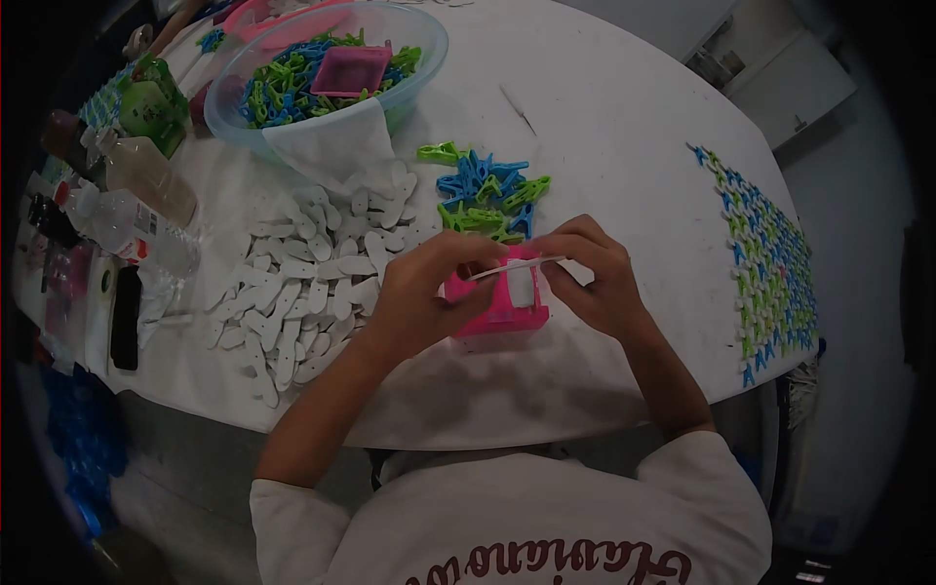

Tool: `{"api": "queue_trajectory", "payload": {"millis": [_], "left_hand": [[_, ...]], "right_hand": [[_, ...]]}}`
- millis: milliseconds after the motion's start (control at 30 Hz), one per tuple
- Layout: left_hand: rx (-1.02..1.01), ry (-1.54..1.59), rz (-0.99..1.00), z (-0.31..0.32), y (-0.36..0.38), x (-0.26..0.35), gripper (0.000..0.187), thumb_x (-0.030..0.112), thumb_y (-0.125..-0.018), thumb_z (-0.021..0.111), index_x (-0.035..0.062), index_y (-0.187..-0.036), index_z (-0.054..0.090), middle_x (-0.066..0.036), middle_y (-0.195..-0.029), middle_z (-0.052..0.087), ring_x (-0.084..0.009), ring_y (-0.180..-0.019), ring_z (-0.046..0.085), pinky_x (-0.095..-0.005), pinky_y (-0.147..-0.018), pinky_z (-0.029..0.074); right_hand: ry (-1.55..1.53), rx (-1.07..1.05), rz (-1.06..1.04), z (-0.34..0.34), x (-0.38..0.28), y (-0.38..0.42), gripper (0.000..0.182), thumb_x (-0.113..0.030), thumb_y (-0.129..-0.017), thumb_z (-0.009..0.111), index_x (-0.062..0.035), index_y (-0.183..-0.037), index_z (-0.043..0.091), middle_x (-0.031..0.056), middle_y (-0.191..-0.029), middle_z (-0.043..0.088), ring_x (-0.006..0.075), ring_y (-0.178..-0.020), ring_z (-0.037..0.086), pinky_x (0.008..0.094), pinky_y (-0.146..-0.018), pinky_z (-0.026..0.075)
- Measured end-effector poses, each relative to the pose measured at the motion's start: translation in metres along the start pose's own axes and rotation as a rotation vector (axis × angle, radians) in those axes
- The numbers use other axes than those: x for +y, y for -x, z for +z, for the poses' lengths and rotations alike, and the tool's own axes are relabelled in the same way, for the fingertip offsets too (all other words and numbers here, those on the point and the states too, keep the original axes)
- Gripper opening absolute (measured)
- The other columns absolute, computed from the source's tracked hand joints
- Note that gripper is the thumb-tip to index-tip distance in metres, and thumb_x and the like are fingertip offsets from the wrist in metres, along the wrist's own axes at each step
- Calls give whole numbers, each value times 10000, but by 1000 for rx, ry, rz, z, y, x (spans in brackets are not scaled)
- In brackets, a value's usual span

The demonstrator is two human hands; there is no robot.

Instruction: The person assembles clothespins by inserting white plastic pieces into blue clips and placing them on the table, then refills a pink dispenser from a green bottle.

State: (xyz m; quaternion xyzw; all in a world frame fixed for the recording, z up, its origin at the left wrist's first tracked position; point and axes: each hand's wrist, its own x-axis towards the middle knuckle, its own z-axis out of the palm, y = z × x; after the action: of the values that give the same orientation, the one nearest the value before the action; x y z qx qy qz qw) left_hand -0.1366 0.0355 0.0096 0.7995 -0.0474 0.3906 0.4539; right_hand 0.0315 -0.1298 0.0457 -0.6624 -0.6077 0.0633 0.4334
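Observation:
Between my hands is a thin white flat piece, seen almost edge-on. My left hand pinches its left end and my right hand pinches its right end. Directly beneath is a pink plastic box, partly covered by the hands, with a white pad-like patch on it. Just beyond the box lies a small heap of blue and green plastic clothespins. To the left of my left hand spreads a pile of white flat elongated pieces, some with small holes.
A clear blue basin full of clothespins, with a pink tray on top, stands at the back left. Bottles line the left edge. Rows of clothespins with white pieces lie at the right. A thin pointed tool lies behind.

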Motion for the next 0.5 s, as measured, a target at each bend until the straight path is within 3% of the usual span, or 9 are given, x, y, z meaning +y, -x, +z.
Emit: {"api": "queue_trajectory", "payload": {"millis": [100, 167, 367, 500], "left_hand": [[64, 65, -43, 8, 1, 4, 335, -90, -790, 736, 45, -1085, 652, -81, -969, 710, -158, -806, 687, -275, -678, 545], [133, 173, -40, 11, 1, 2, 330, -106, -792, 726, 35, -1085, 673, -71, -975, 710, -149, -810, 680, -267, -661, 539], [98, 9, 68, 28, -10, 10, 286, -42, -802, 771, 76, -1062, 746, -60, -979, 704, -157, -814, 686, -271, -661, 551], [108, 11, 19, 33, -12, 4, 284, 9, -804, 793, 104, -1069, 754, -60, -971, 703, -159, -805, 686, -272, -663, 553]], "right_hand": [[93, 80, -34, -2, -3, 0, 235, 18, -749, 745, -78, -962, 721, 50, -860, 696, 200, -805, 609, 325, -724, 507], [194, -31, -215, -4, 0, -1, 261, 28, -722, 753, -77, -955, 703, 48, -845, 680, 204, -814, 604, 325, -703, 510], [73, -45, -74, 9, 12, 2, 278, 33, -699, 774, -40, -952, 686, 52, -848, 672, 224, -828, 604, 333, -700, 519], [108, -74, -97, 11, 24, 3, 286, 28, -700, 785, -36, -960, 685, 56, -855, 671, 229, -835, 604, 341, -705, 520]]}}
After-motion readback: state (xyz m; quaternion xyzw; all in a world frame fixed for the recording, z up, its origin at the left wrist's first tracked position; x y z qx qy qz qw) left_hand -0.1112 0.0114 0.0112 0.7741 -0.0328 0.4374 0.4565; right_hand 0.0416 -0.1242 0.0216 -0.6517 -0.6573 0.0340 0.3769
